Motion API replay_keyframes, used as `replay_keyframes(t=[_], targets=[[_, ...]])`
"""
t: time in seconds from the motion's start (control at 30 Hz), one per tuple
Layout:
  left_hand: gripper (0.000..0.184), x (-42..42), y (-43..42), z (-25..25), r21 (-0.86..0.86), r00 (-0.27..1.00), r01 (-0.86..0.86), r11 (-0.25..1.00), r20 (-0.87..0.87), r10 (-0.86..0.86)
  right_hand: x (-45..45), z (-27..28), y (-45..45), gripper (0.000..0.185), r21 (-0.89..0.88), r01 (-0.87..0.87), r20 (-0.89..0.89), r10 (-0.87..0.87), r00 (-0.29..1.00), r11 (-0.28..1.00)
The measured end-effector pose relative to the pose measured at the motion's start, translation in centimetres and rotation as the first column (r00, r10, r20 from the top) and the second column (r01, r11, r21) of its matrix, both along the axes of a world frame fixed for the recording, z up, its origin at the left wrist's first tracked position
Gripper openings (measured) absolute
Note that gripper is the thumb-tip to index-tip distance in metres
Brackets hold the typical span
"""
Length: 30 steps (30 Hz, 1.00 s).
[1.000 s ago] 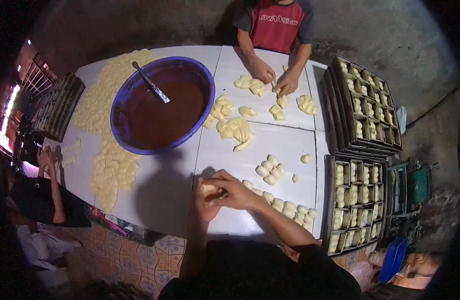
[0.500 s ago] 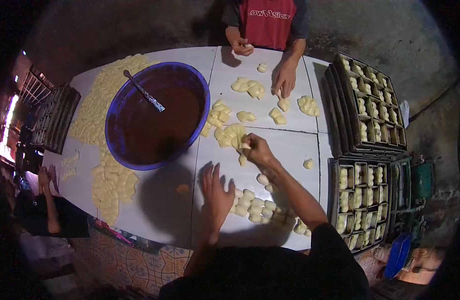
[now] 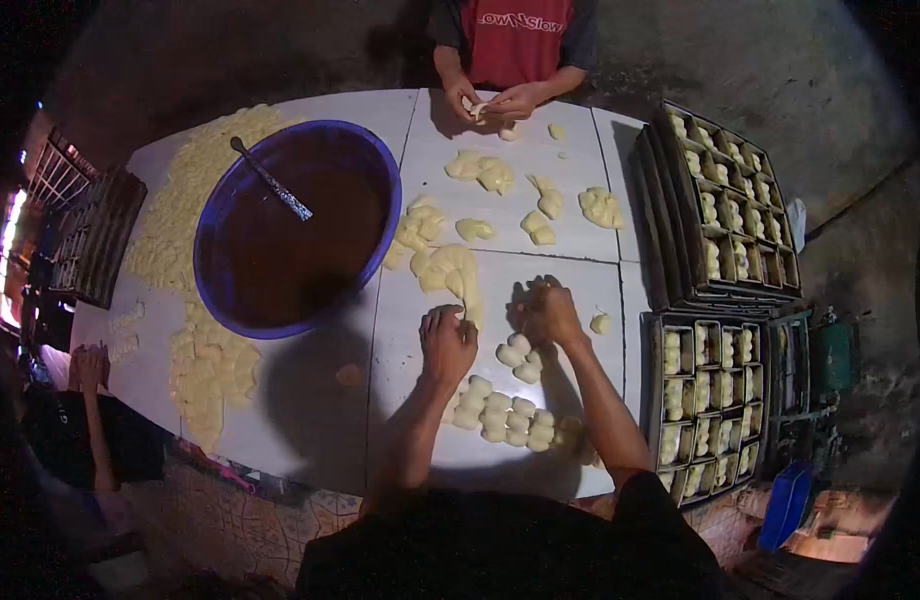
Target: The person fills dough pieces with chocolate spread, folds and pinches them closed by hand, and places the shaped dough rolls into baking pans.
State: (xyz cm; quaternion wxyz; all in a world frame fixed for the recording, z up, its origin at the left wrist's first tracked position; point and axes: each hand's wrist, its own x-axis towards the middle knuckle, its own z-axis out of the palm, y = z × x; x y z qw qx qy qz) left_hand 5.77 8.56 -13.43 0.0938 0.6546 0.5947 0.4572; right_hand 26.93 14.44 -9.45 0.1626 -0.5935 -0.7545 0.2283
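My left hand (image 3: 448, 348) rests on the white table with its fingers curled, touching the lower tip of a strip of dough. That strip hangs off a larger pale yellow lump of dough (image 3: 448, 270) just beyond. To the right, my right hand (image 3: 548, 312) is closed in a cupped shape low over the table; what lies under its fingers is hidden. Between my wrists sit a few loose dough balls (image 3: 520, 357). Closer to me, several smooth dough balls (image 3: 505, 418) stand in rows, partly shaded by my right forearm.
A large blue basin (image 3: 392, 190) of brown contents holds a long-handled utensil (image 3: 270, 178). Flattened dough (image 3: 212, 375) covers the left side. Filled baking tins (image 3: 708, 400) are stacked at right. Opposite, a co-worker's hands (image 3: 500, 102) handle dough. Another person's hands (image 3: 90, 368) rest at far left.
My right hand has left the dough lump and moved right and down to the table. My left hand has curled and shifted up beside the dough strip. The co-worker's hands have come together.
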Motion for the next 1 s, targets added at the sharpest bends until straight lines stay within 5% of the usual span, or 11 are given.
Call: replay_keyframes(t=[0.07, 0.2, 0.27, 0.4, 0.47, 0.6, 0.67, 0.73, 0.77, 0.87, 1.0], targets=[[0.033, 0.0, -0.3, 1.0, -0.070, 0.994, -0.019, 0.997, 0.104, 0.026, -3.0, -0.3, -1.0, 0.035, 0.333, 0.127, -0.105, -0.097, 0.990, 0.934], [0.045, -1.6, -0.4, -1.3, -0.149, 0.985, 0.026, 0.989, 0.174, 0.000, -8.9, 2.2, -1.5, 0.048, 0.002, 0.095, -0.004, -0.095, 0.996, 0.996], [0.048, -1.9, -0.3, 0.7, -0.137, 0.997, 0.042, 0.990, 0.071, -0.033, -10.6, -1.4, -2.0, 0.053, 0.102, 0.068, 0.115, -0.080, 0.990, 0.992], [0.059, -4.0, -0.2, 2.1, -0.129, 0.964, 0.246, 0.961, -0.066, -0.256, -12.0, 2.5, -6.5, 0.029, -0.336, 0.005, -0.360, -0.133, 0.923, 0.942], [0.048, -4.3, -0.1, 2.0, -0.095, 0.933, 0.320, 0.942, -0.143, -0.332, -10.3, 4.3, -8.6, 0.020, -0.274, -0.354, -0.639, 0.106, 0.762, 0.894], [0.026, -2.8, 0.3, 0.8, 0.045, 0.997, 0.073, 0.996, -0.010, -0.073, -7.0, 4.7, -7.5, 0.037, -0.187, -0.596, -0.905, 0.099, 0.414, 0.781], [0.031, -2.4, 0.8, -0.1, 0.045, 0.992, -0.073, 0.996, 0.110, 0.067, -6.2, 6.4, -5.5, 0.039, -0.390, -0.383, -0.750, -0.047, 0.660, 0.837], [0.034, -2.6, 1.1, -0.3, 0.103, 0.977, -0.200, 0.974, 0.090, 0.191, -5.8, 4.7, -2.8, 0.036, -0.280, -0.244, -0.225, 0.184, 0.957, 0.929], [0.036, -2.7, 0.8, -0.4, 0.101, 0.979, -0.203, 0.974, 0.027, 0.201, -5.6, 3.1, -2.1, 0.034, -0.065, -0.102, -0.119, 0.094, 0.988, 0.993], [0.041, -2.2, 1.7, 0.7, 0.103, 0.984, -0.125, 0.987, -0.114, 0.137, -7.1, 3.9, 1.6, 0.033, -0.127, 0.093, -0.470, -0.142, 0.871, 0.988], [0.070, -1.2, 3.8, 1.6, -0.099, 0.950, 0.052, 0.994, -0.303, -0.080, -9.6, -3.5, 7.0, 0.035, 0.249, -0.013, -0.339, 0.100, 0.936, 0.969]])
